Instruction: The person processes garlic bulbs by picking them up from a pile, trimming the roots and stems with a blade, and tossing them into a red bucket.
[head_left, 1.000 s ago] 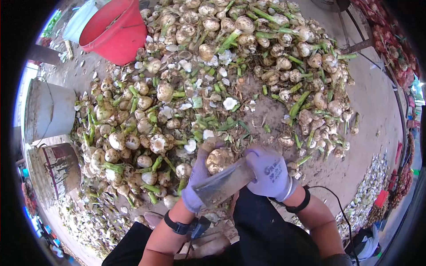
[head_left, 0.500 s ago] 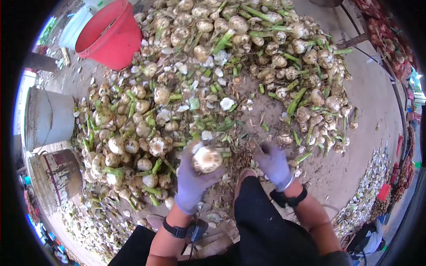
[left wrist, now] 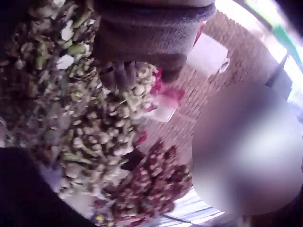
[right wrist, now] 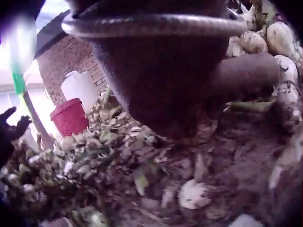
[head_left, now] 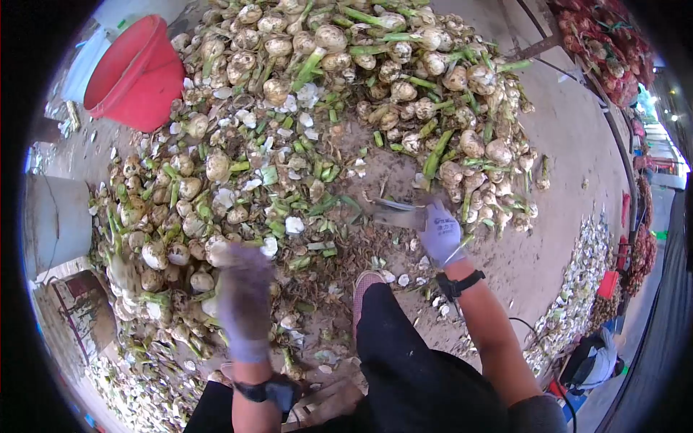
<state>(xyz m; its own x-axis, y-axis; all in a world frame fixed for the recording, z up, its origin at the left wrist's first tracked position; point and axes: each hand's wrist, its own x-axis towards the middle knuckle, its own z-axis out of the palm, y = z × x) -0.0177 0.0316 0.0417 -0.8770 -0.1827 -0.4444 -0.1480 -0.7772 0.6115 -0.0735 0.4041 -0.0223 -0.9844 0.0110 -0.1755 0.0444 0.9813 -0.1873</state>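
Observation:
The left hand [head_left: 245,303], in a dirty pale purple glove, is motion-blurred over the near edge of the left heap of bulbs [head_left: 180,252]. In the left wrist view the left hand [left wrist: 142,47] has its fingers extended, with nothing visible in them. Gripped in the gloved right hand [head_left: 440,234] is a broad-bladed knife [head_left: 397,216], its blade pointing left above the soil between the heaps. The right wrist view shows the right hand [right wrist: 156,85] dark from behind, its fingertips hidden. Bulbs with green stems form a second heap [head_left: 433,94] at the upper right.
A red bucket [head_left: 141,79] stands at the upper left, a white bucket [head_left: 58,224] and a worn container [head_left: 83,317] at the left edge. Trimmed stems and white peelings [head_left: 289,180] litter the ground. A shoe [head_left: 367,283] is near the centre. Red net sacks [head_left: 606,58] line the right.
The left hand has moved left, and the pale bulb it held is no longer seen in it. The right hand has moved away from the left, keeping the knife. The head view has shifted.

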